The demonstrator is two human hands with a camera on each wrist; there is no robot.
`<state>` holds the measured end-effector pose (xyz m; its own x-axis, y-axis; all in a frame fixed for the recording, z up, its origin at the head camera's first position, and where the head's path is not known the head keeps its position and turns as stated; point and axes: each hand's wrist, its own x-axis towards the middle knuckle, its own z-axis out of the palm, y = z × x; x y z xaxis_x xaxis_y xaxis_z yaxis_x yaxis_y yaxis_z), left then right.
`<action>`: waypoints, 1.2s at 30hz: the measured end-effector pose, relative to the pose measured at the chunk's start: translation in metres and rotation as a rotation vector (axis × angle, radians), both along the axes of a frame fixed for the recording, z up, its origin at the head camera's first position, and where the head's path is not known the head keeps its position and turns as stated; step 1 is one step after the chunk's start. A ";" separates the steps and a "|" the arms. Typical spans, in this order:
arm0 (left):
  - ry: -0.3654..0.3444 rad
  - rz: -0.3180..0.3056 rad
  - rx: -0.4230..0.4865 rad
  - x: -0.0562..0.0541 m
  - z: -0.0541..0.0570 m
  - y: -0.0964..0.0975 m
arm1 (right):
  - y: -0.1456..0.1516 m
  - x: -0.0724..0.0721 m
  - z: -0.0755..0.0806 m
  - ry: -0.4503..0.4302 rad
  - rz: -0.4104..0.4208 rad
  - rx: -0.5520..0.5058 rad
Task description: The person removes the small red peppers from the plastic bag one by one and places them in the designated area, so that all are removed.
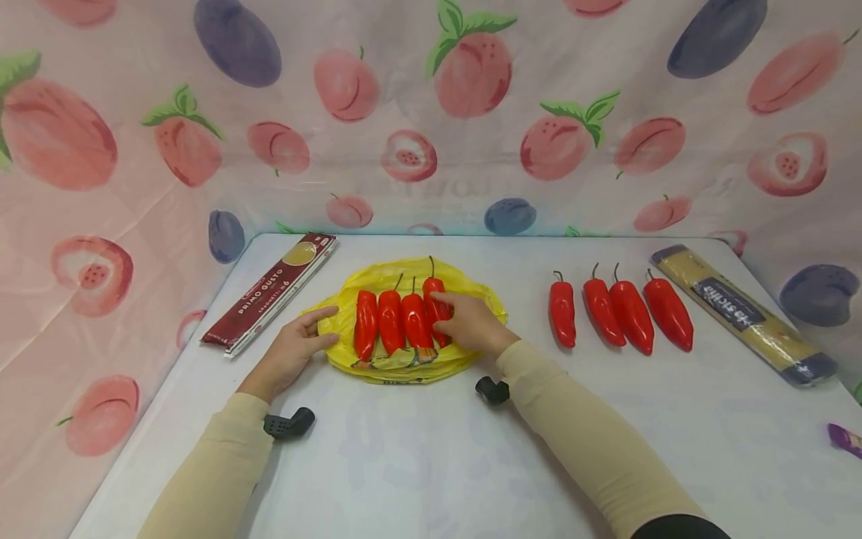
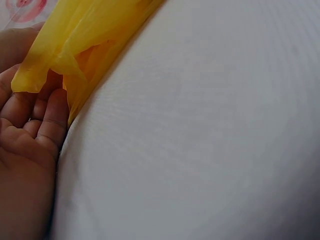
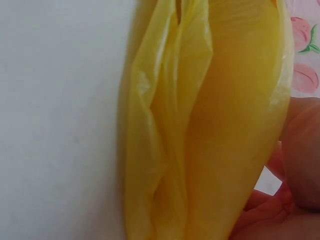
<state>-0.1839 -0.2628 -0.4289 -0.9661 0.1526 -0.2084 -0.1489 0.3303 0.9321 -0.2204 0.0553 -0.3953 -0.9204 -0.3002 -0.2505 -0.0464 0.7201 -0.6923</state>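
A yellow plastic bag (image 1: 350,359) lies spread out with several red chili peppers (image 1: 391,322) side by side on it, stems pointing away. My right hand (image 1: 471,323) holds the rightmost of these, a red chili pepper (image 1: 432,286), with thumb and fingertips at its right side. Beside the bag's left edge, my left hand (image 1: 296,352) touches the plastic with its fingers apart. The left wrist view shows yellow plastic (image 2: 75,45) overlapping the left fingers. In the right wrist view, the bag's folded side (image 3: 225,100) hides the pepper and part of the right hand (image 3: 305,160).
Several more red chili peppers (image 1: 631,314) lie in a row right of the bag. A clear-wrapped spaghetti pack (image 1: 747,314) lies at the far right, a dark red spaghetti pack (image 1: 269,296) at the left. A small purple packet (image 1: 845,440) sits at the right edge.
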 end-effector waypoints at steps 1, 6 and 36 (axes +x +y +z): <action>0.000 0.001 -0.002 0.000 0.000 0.000 | 0.000 0.000 0.000 -0.005 -0.004 -0.003; 0.004 0.006 -0.002 0.000 -0.001 0.000 | 0.000 0.001 -0.001 -0.004 -0.017 -0.008; 0.023 -0.011 -0.033 0.001 0.002 0.000 | 0.023 0.011 0.033 -0.005 -0.124 -0.132</action>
<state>-0.1828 -0.2624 -0.4273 -0.9690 0.1564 -0.1914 -0.1239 0.3626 0.9237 -0.2093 0.0783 -0.3621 -0.9513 -0.2146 -0.2212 0.0410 0.6231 -0.7811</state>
